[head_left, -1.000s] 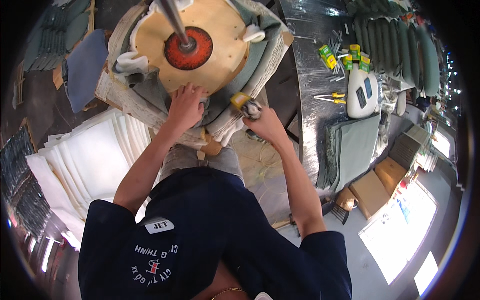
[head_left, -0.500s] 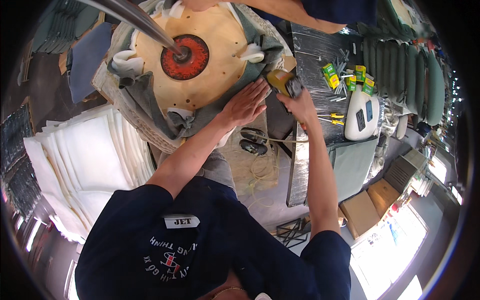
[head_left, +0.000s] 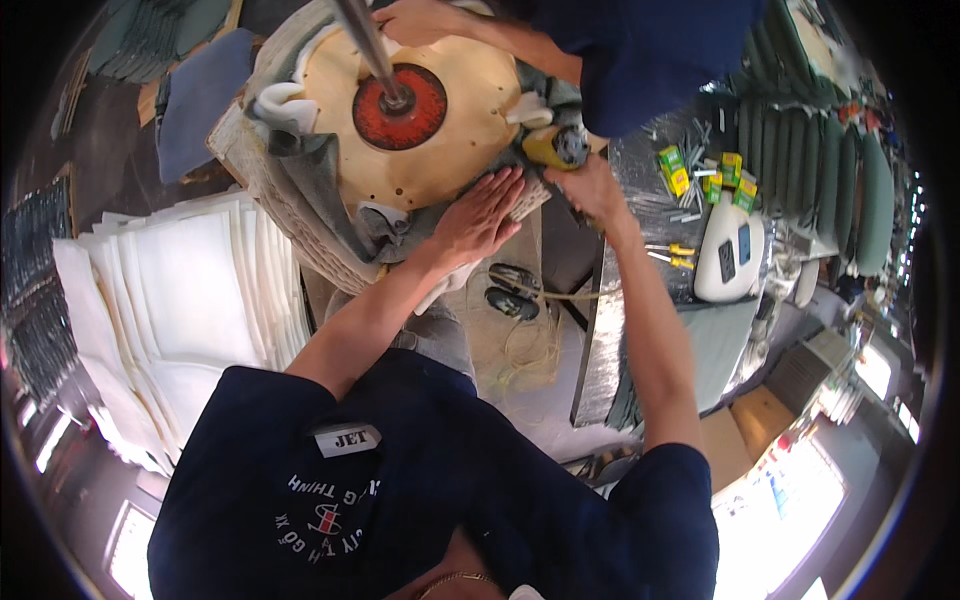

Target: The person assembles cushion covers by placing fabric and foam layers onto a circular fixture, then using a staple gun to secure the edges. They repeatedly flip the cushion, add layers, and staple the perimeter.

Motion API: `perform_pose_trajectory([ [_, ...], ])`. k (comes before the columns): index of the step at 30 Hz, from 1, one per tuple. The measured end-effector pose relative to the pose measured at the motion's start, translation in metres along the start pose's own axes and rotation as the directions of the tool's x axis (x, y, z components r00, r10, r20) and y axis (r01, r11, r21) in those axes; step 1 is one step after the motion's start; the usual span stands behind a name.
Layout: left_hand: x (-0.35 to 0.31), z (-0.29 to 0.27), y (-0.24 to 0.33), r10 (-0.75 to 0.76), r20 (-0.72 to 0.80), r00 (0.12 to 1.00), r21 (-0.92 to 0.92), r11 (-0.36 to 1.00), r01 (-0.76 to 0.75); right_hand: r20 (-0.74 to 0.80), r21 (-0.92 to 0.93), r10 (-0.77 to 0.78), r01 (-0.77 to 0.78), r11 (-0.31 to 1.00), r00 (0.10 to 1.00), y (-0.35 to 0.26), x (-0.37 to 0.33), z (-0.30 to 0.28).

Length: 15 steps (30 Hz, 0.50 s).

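Observation:
A round plywood seat base [head_left: 400, 185] lies with grey fabric [head_left: 325, 190] folded up around its rim, a red disc [head_left: 425, 115] with a metal pole at its middle. My left hand [head_left: 478, 222] lies flat on the fabric at the near right edge, fingers stretched out. In my right hand [head_left: 592, 192] is a yellow staple gun [head_left: 548, 148], its nose at the right rim, close to my left fingertips. Its contact point on the fabric is hidden. Across from me, another person's hand [head_left: 415, 22] rests on the far edge of the plywood.
Stacked white padding sheets [head_left: 190, 290] stand at the left. On the wrapped table [head_left: 640, 220] at the right are yellow-green boxes [head_left: 675, 170], loose staple strips, yellow-handled tools [head_left: 680, 256] and a white panel [head_left: 730, 250]. A thin hose [head_left: 570, 296] hangs below the staple gun.
The staple gun in my right hand has come closer to the plywood. My left hand has slid nearer to me along the rim. The other person leans further in, and the view has shifted.

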State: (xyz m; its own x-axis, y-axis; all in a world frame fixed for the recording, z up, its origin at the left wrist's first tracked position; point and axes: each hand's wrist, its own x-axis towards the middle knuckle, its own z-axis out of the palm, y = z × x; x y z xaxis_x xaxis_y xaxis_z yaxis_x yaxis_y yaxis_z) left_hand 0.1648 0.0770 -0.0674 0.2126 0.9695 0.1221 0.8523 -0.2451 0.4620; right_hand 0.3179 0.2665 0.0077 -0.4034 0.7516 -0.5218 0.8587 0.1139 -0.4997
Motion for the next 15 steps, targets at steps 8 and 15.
perform_pose_trajectory([
  [8,-0.019,-0.001,0.01,-0.11,-0.023,0.994,0.016,0.994,0.11,0.075,-0.003,0.137,-0.138,0.99,0.988,-0.005,-0.009,0.005],
  [15,-0.017,0.003,0.011,-0.168,-0.022,0.986,0.04,0.985,0.169,0.218,-0.006,0.1,-0.102,0.995,0.971,-0.031,-0.013,0.0],
])
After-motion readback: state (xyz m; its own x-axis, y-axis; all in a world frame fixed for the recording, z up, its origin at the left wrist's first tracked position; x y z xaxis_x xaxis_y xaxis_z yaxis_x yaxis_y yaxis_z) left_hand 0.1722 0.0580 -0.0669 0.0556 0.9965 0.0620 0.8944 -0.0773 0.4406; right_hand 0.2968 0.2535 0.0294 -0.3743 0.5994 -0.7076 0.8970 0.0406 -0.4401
